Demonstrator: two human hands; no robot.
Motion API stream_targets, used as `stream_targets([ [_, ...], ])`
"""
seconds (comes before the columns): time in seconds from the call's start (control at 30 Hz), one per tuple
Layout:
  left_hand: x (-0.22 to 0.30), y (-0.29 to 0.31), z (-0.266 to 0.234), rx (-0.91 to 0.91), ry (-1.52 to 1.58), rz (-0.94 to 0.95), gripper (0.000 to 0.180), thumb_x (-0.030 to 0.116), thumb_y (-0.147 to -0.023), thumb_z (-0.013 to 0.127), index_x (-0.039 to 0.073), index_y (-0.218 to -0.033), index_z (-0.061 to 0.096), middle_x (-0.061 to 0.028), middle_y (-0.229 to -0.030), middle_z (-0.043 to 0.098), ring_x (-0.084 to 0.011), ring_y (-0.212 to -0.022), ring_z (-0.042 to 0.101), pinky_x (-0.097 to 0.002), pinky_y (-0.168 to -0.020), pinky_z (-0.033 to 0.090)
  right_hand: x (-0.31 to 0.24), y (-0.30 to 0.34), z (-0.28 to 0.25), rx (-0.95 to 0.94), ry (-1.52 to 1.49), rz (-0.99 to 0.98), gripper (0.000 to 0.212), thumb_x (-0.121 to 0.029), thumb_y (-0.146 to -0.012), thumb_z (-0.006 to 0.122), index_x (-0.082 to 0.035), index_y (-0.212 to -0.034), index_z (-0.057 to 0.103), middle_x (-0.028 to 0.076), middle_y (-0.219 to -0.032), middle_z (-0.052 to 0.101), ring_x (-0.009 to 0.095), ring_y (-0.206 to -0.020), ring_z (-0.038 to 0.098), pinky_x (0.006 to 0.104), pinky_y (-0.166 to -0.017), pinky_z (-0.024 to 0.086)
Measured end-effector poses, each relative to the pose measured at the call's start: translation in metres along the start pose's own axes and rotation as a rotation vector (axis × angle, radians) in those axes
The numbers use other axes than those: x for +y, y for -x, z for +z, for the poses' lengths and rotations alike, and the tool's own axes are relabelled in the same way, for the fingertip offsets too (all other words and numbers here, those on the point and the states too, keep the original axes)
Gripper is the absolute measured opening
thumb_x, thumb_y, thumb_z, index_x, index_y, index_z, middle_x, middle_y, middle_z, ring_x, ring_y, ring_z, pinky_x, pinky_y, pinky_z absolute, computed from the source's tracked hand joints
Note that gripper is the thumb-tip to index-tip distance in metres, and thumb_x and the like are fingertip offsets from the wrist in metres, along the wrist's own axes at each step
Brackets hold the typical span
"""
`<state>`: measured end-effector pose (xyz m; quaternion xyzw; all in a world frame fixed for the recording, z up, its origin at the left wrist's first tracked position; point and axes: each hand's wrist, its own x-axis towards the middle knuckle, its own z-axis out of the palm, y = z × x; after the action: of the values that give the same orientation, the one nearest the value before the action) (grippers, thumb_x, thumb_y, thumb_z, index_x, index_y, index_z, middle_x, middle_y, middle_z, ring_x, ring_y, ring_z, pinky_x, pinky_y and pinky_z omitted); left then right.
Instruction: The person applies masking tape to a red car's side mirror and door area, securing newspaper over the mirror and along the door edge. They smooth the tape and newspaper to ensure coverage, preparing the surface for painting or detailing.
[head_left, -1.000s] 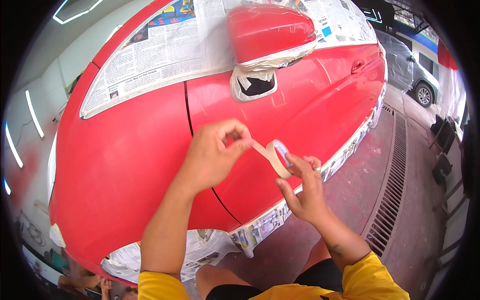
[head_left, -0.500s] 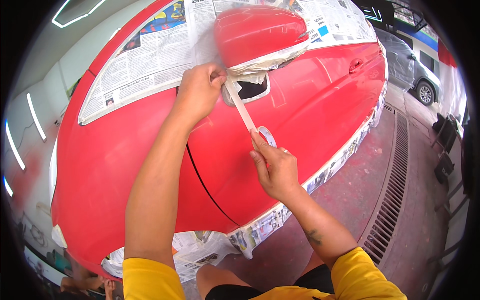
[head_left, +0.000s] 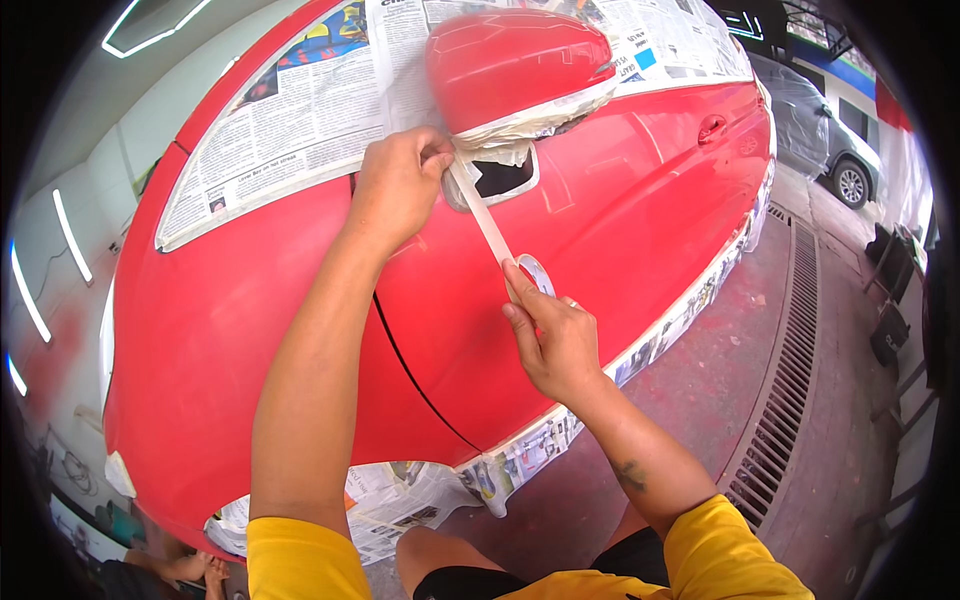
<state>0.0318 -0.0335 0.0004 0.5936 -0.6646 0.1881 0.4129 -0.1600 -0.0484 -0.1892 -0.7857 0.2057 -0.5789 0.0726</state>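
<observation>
My left hand (head_left: 402, 182) pinches the upper end of a strip of masking tape (head_left: 486, 218), close under the red side mirror (head_left: 520, 70). Lower right, my right hand (head_left: 550, 335) grips the tape roll (head_left: 536, 274), from which the strip runs up taut. Behind the strip lies a dark opening (head_left: 503, 178) with a pale taped rim, set in the red car body (head_left: 620, 215). Pale masking also wraps the mirror's lower edge. My left fingertips partly hide the tape's end.
Newspaper (head_left: 300, 135) covers the car's windows, and more newspaper (head_left: 530, 455) hangs along its lower edge. A floor drain grate (head_left: 790, 370) runs along the right. Another car (head_left: 845, 150) stands beyond. At the lower left, another person's hands (head_left: 205, 570) show near the car.
My hands and the stretched tape hold nearly the same place. The other person's hands at the lower left have shifted slightly.
</observation>
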Motion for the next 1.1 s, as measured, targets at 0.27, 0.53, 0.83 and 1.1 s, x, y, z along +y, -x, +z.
stream_targets([
  [0.27, 0.000, 0.000, -0.002, 0.015, 0.001, -0.013, 0.016, 0.008, -0.096, 0.078, -0.004, -0.106, 0.078, -0.0164, -0.092, 0.081, -0.0206, -0.083, 0.078, -0.0334, -0.079, 0.058, -0.004, 0.001, 0.007, -0.021, -0.014, 0.027, 0.049, -0.017, -0.104, 0.068, -0.009, -0.151, 0.061, 0.013, -0.081, 0.073, 0.034, -0.067, 0.070, 0.0458, -0.070, 0.056],
  [0.53, 0.004, 0.018, -0.001, 0.291, -0.235, 0.149, 0.019, 0.008, -0.094, 0.080, 0.002, -0.112, 0.080, -0.0119, -0.107, 0.081, -0.0225, -0.095, 0.077, -0.0336, -0.084, 0.059, 0.002, -0.002, 0.010, -0.010, 0.069, 0.030, 0.048, -0.017, -0.103, 0.069, -0.012, -0.150, 0.063, 0.011, -0.075, 0.072, 0.032, -0.062, 0.069, 0.0456, -0.063, 0.056],
  [0.83, -0.009, 0.055, 0.021, 0.112, -0.597, 0.392, 0.047, 0.016, -0.108, 0.058, 0.001, -0.152, 0.059, -0.0115, -0.151, 0.062, -0.0348, -0.145, 0.050, -0.0514, -0.115, 0.037, 0.006, -0.010, 0.010, -0.052, 0.211, 0.011, 0.049, -0.020, -0.104, 0.066, -0.017, -0.152, 0.061, 0.008, -0.063, 0.066, 0.032, -0.049, 0.064, 0.0457, -0.049, 0.053],
  [1.1, -0.004, 0.052, 0.042, 0.284, -0.610, 0.249, 0.043, 0.036, -0.102, 0.074, 0.013, -0.138, 0.075, -0.0029, -0.143, 0.069, -0.0302, -0.143, 0.051, -0.0512, -0.114, 0.032, 0.018, -0.012, 0.000, -0.137, 0.068, 0.133, 0.046, -0.023, -0.107, 0.060, -0.019, -0.153, 0.062, 0.013, -0.060, 0.064, 0.038, -0.051, 0.064, 0.0502, -0.051, 0.053],
])
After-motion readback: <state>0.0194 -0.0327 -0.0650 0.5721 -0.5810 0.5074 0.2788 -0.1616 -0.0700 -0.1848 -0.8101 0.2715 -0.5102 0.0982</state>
